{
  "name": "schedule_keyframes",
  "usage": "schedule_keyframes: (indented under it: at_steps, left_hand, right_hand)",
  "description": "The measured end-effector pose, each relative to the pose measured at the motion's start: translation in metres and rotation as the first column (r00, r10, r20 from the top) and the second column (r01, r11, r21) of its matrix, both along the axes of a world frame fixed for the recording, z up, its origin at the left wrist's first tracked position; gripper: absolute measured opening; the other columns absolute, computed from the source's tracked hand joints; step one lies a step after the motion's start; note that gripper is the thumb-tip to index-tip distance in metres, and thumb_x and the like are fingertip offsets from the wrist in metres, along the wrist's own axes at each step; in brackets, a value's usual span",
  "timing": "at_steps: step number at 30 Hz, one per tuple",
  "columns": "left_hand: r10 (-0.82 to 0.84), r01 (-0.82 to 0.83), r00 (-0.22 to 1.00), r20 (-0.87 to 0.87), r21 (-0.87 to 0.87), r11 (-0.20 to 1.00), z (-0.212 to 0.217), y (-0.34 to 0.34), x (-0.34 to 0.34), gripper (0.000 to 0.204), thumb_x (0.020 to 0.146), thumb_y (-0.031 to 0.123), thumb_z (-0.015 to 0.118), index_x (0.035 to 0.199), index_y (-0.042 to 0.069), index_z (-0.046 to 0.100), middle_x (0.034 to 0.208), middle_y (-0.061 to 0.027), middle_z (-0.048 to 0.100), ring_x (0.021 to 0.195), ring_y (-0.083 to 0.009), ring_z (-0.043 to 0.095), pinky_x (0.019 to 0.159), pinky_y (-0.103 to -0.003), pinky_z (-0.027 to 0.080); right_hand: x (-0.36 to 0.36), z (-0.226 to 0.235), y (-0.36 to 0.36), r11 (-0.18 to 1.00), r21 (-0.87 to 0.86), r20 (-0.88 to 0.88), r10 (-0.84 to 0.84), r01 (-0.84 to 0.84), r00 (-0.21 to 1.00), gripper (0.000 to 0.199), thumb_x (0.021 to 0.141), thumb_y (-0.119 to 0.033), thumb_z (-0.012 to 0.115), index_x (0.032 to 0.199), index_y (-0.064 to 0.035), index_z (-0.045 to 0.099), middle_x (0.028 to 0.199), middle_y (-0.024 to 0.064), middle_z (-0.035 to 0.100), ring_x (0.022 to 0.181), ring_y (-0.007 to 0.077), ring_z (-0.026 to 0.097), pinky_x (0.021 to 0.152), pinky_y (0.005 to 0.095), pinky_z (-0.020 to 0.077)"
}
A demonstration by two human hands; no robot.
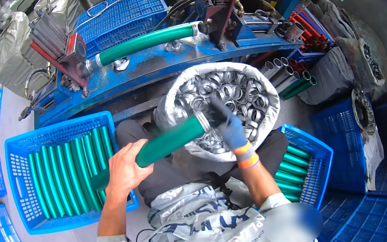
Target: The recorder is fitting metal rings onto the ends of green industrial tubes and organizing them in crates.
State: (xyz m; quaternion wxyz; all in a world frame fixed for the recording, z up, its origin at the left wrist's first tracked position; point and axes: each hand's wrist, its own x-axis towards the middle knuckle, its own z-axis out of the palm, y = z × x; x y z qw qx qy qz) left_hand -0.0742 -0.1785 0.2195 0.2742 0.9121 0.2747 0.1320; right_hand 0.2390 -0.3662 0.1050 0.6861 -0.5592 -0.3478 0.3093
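My bare left hand [125, 169] grips a green tube [169, 141] near its lower end, holding it slanted up to the right over my lap. My right hand [227, 125], in a grey glove with orange cuff, pinches a metal ring [202, 121] at the tube's upper end. Right behind it stands a white sack [167, 111] full of several metal rings [229, 91]. A blue crate [20, 160] at my left holds several green tubes lying side by side.
Another blue crate [317, 153] at my right holds green tubes. Ahead is a blue machine bench [156, 67] with a green tube [148, 42] clamped across it. Blue crates stand stacked at the far left and lower right. Bundled pipes [291, 75] lie to the right.
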Motion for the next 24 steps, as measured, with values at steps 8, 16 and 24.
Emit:
schedule_keyframes:
  at_steps: [8,16,24]
  left_hand:
    - [0.476,0.053,0.659,0.582,-0.668,0.742,0.001,0.012,-0.022,0.073,0.088,0.022,0.093,0.149,0.0,0.062,0.125,-0.0125,0.076,0.113,-0.0233,0.072,0.106,-0.041,0.057]
    - [0.784,0.261,0.421,0.456,-0.889,0.377,-0.04,-0.005,-0.015,0.06,0.112,0.048,0.074,0.152,0.006,0.062,0.146,-0.0201,0.073,0.136,-0.0321,0.071,0.116,-0.05,0.058]
    - [0.841,0.351,0.382,0.384,-0.902,0.252,-0.067,-0.027,0.025,0.046,0.114,0.044,0.073,0.146,0.012,0.069,0.15,-0.0154,0.073,0.138,-0.0307,0.072,0.115,-0.049,0.062]
  right_hand:
    - [0.056,-0.078,0.064,0.92,-0.276,0.912,0.159,0.279,0.378,0.043,0.098,-0.037,0.085,0.134,-0.0134,0.082,0.162,0.0183,0.066,0.145,0.0461,0.063,0.121,0.0501,0.051]
    - [0.035,-0.072,0.014,0.995,-0.096,-0.477,-0.036,-0.011,0.878,0.04,0.11,-0.034,0.077,0.134,-0.0021,0.081,0.138,0.0129,0.079,0.13,0.027,0.076,0.107,0.0465,0.0619]
    - [-0.024,0.023,-0.017,0.98,0.197,-0.511,0.122,-0.022,0.851,0.06,0.093,0.01,0.079,0.151,0.0004,0.064,0.144,0.0131,0.074,0.126,0.0193,0.074,0.106,0.0352,0.0637]
